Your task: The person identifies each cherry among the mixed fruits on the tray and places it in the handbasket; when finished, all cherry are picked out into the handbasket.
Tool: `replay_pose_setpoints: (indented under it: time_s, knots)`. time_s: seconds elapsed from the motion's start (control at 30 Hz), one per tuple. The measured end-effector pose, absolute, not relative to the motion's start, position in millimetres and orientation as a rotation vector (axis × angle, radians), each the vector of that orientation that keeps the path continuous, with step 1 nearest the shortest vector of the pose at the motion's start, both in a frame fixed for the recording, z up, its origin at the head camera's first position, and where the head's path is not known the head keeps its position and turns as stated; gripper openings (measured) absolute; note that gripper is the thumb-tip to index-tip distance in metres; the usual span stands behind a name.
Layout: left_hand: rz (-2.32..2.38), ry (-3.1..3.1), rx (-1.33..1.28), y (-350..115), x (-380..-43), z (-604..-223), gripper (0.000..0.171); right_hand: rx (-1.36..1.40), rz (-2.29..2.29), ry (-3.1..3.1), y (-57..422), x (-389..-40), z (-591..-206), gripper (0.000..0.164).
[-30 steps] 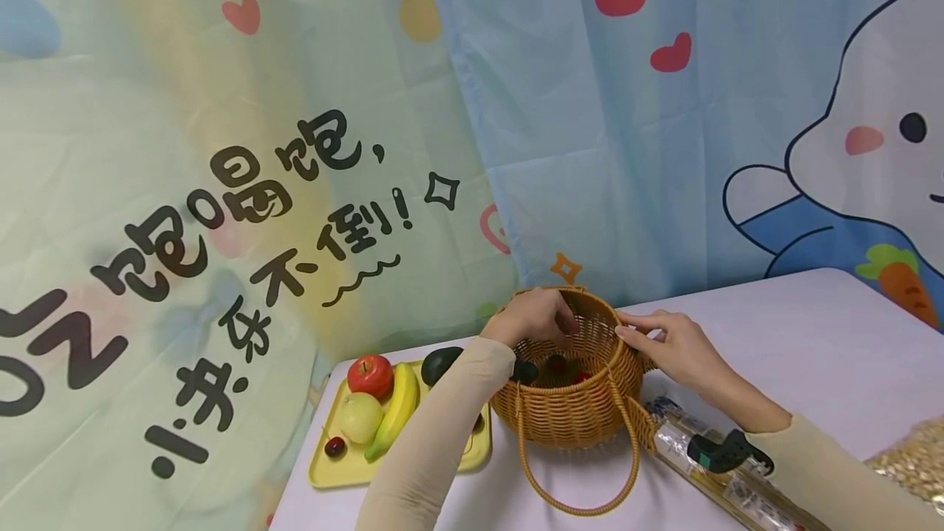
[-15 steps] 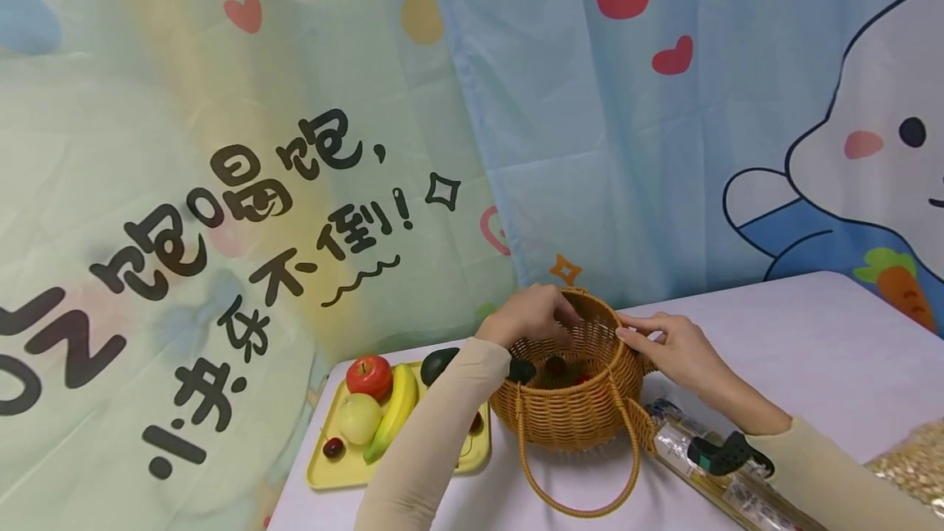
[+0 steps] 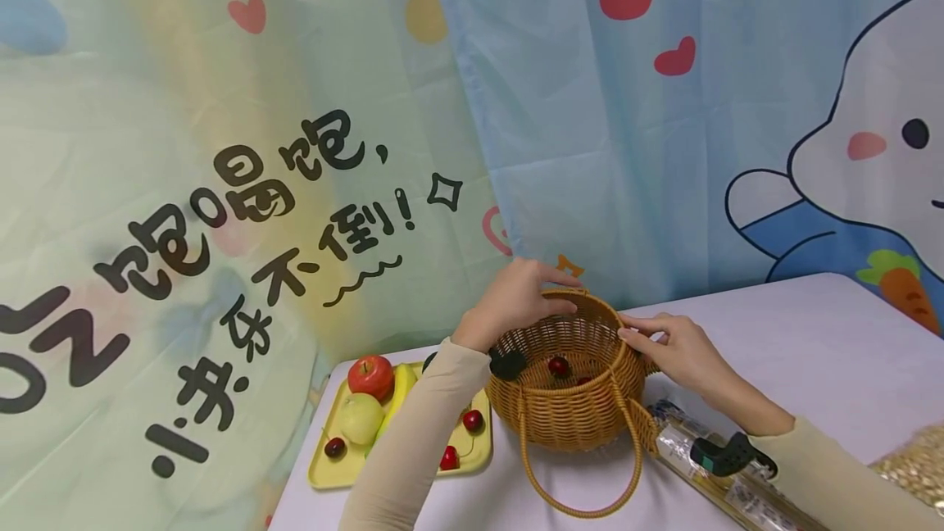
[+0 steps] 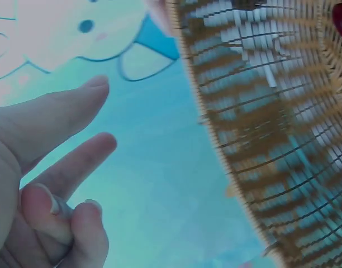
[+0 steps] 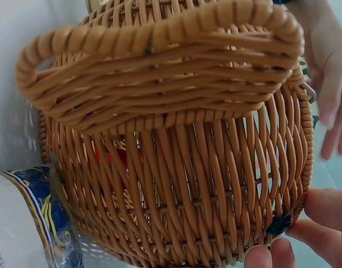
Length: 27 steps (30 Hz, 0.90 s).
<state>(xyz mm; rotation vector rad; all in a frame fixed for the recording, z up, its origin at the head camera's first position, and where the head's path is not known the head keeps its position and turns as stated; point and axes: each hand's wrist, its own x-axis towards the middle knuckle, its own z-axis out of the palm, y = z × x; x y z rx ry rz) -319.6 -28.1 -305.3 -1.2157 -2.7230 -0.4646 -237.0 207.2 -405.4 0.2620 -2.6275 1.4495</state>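
A round wicker basket (image 3: 571, 416) with its handle hanging down in front stands on the table. My right hand (image 3: 677, 348) pinches the basket's right rim between thumb and fingers; the right wrist view shows its fingertips (image 5: 259, 258) against the weave. My left hand (image 3: 522, 297) is over the basket's far left rim. In the left wrist view its thumb and one finger are stretched apart, the other fingers bend inward, and nothing lies between them. A dark red cherry (image 3: 558, 366) lies inside the basket, with another red bit partly hidden by the near rim.
Left of the basket, a yellow tray (image 3: 328, 478) carries a red apple (image 3: 370, 376), a pale green round fruit (image 3: 360, 418), a banana (image 3: 402, 388) and several cherries (image 3: 474, 420). Clear plastic packages (image 3: 682, 441) lie at right. A printed curtain (image 3: 590, 146) hangs behind.
My left hand has risen out of the basket and moved up and left, its fingers spreading. The cherry inside now shows more plainly. The right hand stays on the rim.
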Motion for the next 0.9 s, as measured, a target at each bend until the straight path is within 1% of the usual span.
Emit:
replay_pose_setpoints:
  time_s: [0.23,0.47,0.63,0.9]
  knots:
    - [-0.728,-2.476,-1.218,-66,-285,-286,0.032,0.265,1.436,-2.622,206,-237,-406,0.054]
    - [-0.782,-2.381,-1.143,-111,-259,-289,0.033,0.272,1.439,-2.629,206,-237,-405,0.054]
    - [-0.758,-2.434,-0.957,-149,-242,-306,0.031,0.267,1.426,-2.644,208,-237,-405,0.056]
    - [-0.651,-2.660,-0.647,-201,-221,-353,0.031,0.269,1.421,-2.656,207,-237,-403,0.057]
